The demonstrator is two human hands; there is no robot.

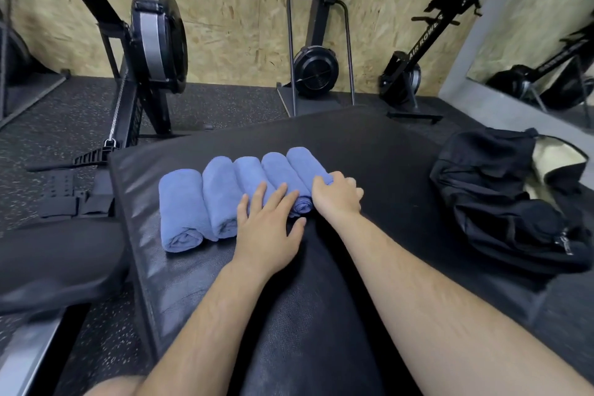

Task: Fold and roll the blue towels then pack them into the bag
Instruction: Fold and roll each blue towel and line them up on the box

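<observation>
- Five blue towels (221,193) lay rolled side by side on the black mat (369,145), left of centre. The bag (501,202) sat well apart on the right, gaping open onto a pale lining.
- Your right hand (337,194) was curled over the near part of the rightmost roll (302,164), fingers wrapped down its right side.
- Your left hand (268,228) lay flat with its fingers straight on the near ends of the neighbouring rolls, holding nothing.
- You seemed to be starting the packing. It would have paid to grip that roll nearer its middle, with its loose outer edge pinned under your palm. You could then press the neighbours down with the flat hand so they neither rolled nor loosened.
- Your right fingertips were hidden behind the roll, so the firmness of the hold could not be judged.
- The near ends of the rolls under your left hand were covered.
- The inside of the bag was mostly out of sight, and whether it held anything could not be told.
</observation>
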